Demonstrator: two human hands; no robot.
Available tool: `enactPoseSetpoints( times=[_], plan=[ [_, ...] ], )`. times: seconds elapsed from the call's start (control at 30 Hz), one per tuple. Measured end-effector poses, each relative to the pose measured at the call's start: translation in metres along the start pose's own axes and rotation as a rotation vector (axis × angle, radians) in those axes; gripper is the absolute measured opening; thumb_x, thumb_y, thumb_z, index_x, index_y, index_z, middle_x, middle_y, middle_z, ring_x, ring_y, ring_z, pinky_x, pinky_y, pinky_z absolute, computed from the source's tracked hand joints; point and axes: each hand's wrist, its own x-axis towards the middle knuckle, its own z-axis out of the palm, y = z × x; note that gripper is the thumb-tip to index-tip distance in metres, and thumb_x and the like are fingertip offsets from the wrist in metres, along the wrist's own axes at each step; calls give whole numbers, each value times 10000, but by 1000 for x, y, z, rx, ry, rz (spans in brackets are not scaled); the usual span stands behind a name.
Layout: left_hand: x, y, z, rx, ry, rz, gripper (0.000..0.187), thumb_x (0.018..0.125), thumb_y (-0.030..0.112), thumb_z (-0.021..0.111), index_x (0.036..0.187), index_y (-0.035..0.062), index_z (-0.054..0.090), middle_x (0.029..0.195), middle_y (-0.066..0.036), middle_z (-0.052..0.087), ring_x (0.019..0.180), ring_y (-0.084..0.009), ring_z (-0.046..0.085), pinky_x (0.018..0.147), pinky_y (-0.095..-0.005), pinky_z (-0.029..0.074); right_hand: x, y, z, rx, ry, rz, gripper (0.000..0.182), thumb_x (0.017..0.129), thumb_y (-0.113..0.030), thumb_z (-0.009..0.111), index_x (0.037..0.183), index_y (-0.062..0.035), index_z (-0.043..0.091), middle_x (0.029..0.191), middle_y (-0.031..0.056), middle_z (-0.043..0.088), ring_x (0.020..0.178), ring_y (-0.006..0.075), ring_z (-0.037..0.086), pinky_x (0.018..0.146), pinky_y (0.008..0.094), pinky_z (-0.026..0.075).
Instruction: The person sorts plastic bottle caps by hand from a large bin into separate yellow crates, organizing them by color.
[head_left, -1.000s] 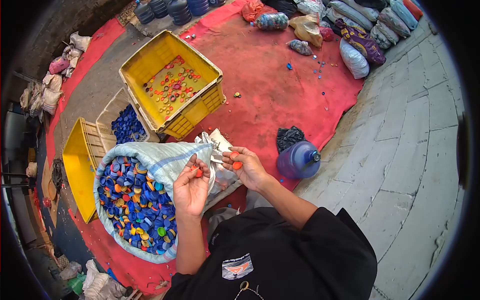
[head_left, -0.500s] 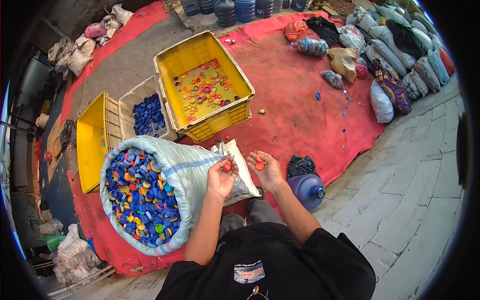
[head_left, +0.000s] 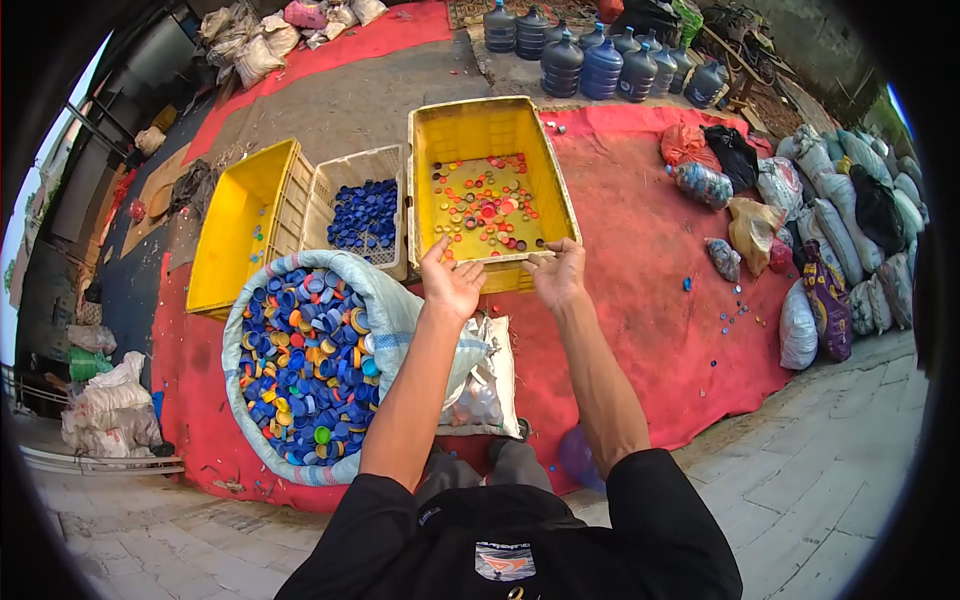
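Both of my arms reach forward to the near rim of a large yellow crate point(head_left: 568, 205). My left hand point(head_left: 452, 287) is palm up with its fingers apart, fingertips right at the rim. To its right my right hand point(head_left: 557, 276) is also turned up, its fingers loosely spread toward the crate, and no cap shows in either palm. Red, orange and dark bottle caps point(head_left: 487, 210) lie scattered on the crate's floor. Below and left of my left hand, a big woven sack point(head_left: 400, 310) lies with its mouth open, full of mostly blue bottle caps point(head_left: 300, 370).
Left of the yellow crate stand a whitish crate point(head_left: 392, 165) of blue caps and another yellow crate point(head_left: 232, 230). A white bag point(head_left: 503, 375) lies by my feet. Full sacks point(head_left: 798, 325) line the right side, and large water jugs point(head_left: 601, 70) stand at the back.
Both hands have moved forward from near my body to the yellow crate's rim. The orange-red caps seen in them earlier no longer show. The view has shifted with my head.
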Motion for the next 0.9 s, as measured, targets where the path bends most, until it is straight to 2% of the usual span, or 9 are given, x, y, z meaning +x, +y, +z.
enactPoseSetpoints(
  times=[0.07,0.1,0.2,0.33,0.53,0.63,0.67,0.8,0.9],
  plan=[
    [-34,0,-23,17,-68,31,834,918,353,537,1477,-85,100,1523,-316,147,1435,-394,196,1181,-463,189,-7,11,-18,-54,3,5,503,817,-201,511,1227,60,385,1456,255,269,1433,410,142,1150,545,192],
    [-59,-1,-28,38,-71,51,687,924,347,539,1405,-77,292,1461,-291,303,1384,-380,314,1161,-456,253,-13,20,-28,-50,25,42,535,830,-192,499,1275,69,355,1458,248,273,1422,409,181,1141,550,226],
    [-113,1,-63,124,-150,1,379,958,304,524,1178,-4,533,1210,-159,579,1192,-273,522,1032,-422,415,-48,52,-47,-107,4,57,544,883,-104,499,1353,67,285,1496,247,260,1220,368,471,1046,509,410],
    [-162,27,-112,239,-381,27,293,994,251,499,1147,6,553,1132,-114,626,1001,-210,618,937,-361,482,-82,103,-68,-263,-20,-64,454,909,16,469,1330,50,302,1431,237,387,957,289,651,961,426,516],
    [-212,107,-191,466,-446,196,208,1002,166,507,1144,23,558,1071,-90,636,969,-148,616,873,-311,490,-156,174,2,-523,-39,-460,409,905,60,409,1310,19,370,1348,210,493,975,242,659,914,394,518],
    [-225,152,-237,472,-334,249,174,975,129,551,1107,20,578,1013,-75,636,887,-119,601,842,-289,493,-180,217,39,-1053,55,-765,356,890,66,409,1239,19,467,1330,181,520,1020,262,643,913,395,493],
    [-229,167,-250,495,-280,270,165,958,112,575,1092,16,582,989,-68,633,852,-106,590,806,-270,490,-190,233,55,-1168,120,-838,296,868,65,464,1144,11,557,1213,160,610,1090,269,610,940,373,461],
    [-231,209,-302,619,-126,408,174,923,117,635,1052,10,587,903,-11,603,786,-57,542,726,-209,463,-206,291,103,-1582,-124,-904,290,785,46,606,1069,-10,616,956,123,686,1001,289,596,861,387,454],
    [-224,230,-336,778,-76,486,210,889,129,675,1032,-4,600,875,-14,623,731,-52,545,663,-207,468,-202,332,133,-1900,-287,-970,305,746,-4,658,1044,-64,640,959,74,628,928,282,547,828,405,405]
  ],
)
